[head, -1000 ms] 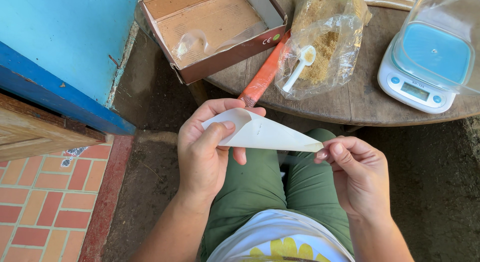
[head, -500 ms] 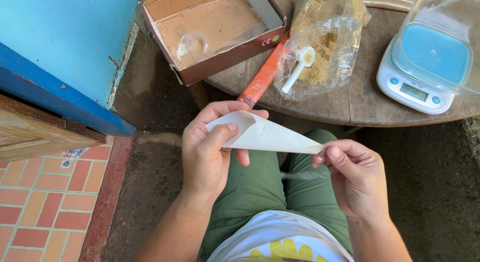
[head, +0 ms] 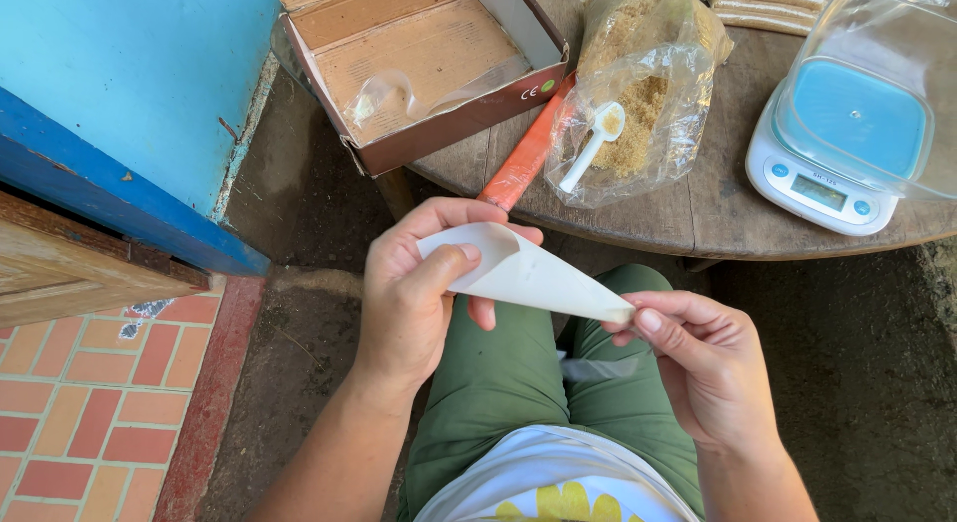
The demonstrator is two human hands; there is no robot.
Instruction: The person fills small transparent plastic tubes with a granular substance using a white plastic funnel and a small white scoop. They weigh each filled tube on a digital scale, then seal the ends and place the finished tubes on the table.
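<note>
I hold a white paper cone (head: 528,275) over my lap. My left hand (head: 419,293) grips its wide open end, thumb on the paper's rolled edge. The fingertips of my right hand (head: 698,357) pinch the cone's pointed tip. Beyond the cone, on the round wooden table (head: 718,203), lies a clear plastic bag of brown powder (head: 648,93) with a small white spoon (head: 593,143) on it. A clear strip of plastic (head: 598,367) rests on my green trousers under the cone.
An open cardboard box (head: 419,68) with a clear bag inside sits at the table's left edge. An orange tube (head: 523,158) lies beside it. A white and blue kitchen scale (head: 837,148) under a clear container stands right. A blue wall is left.
Both hands have shifted slightly with the cone; the left thumb has slid along the rolled edge. The table items have not moved.
</note>
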